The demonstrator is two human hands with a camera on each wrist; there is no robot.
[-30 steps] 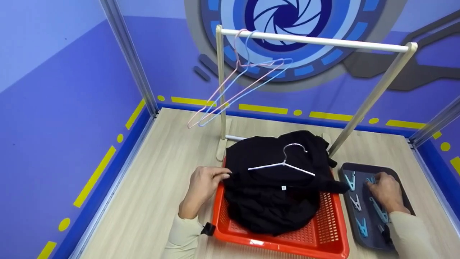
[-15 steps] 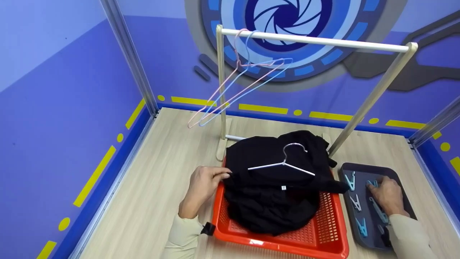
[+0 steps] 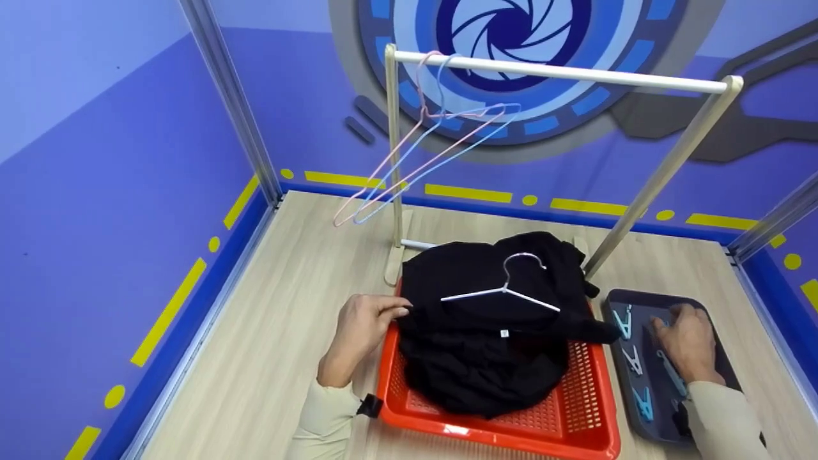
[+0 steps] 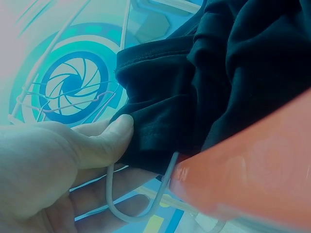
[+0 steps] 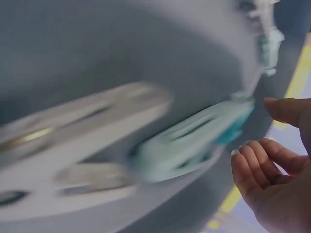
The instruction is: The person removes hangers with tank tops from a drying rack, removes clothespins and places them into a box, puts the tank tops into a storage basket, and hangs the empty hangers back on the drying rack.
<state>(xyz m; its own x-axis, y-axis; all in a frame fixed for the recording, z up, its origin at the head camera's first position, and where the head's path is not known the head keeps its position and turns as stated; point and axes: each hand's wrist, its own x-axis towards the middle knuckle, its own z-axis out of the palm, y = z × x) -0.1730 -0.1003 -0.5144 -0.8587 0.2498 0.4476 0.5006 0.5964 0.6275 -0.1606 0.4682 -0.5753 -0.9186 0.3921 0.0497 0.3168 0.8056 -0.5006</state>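
My left hand (image 3: pixel 364 326) pinches the left edge of a black garment (image 3: pixel 460 275) between thumb and fingers. In the left wrist view, a hanger's looped end (image 4: pixel 112 204) pokes out below the cloth (image 4: pixel 160 121), across the fingers. On top, the white hanger's hook and shoulders (image 3: pixel 473 295) show against the black fabric; the rest is covered. My right hand (image 3: pixel 687 342) is over the dark grey tray (image 3: pixel 652 303), thumb and fingertips apart in the right wrist view, with nothing between them. A pale green clothespin (image 5: pixel 194 141) lies just beside its fingertips.
More clothespins lie in the tray: a light blue one (image 3: pixel 625 322), a white one (image 3: pixel 632 359) and a blue one (image 3: pixel 643 404). The garment covers much of a red basket (image 3: pixel 422 423). Behind stands a rack (image 3: pixel 562 70) with pink and blue hangers (image 3: pixel 441 121).
My right hand has shifted slightly within the tray and its fingers now hide more of the blue clothespin at the back. The left hand and the garment have stayed put.
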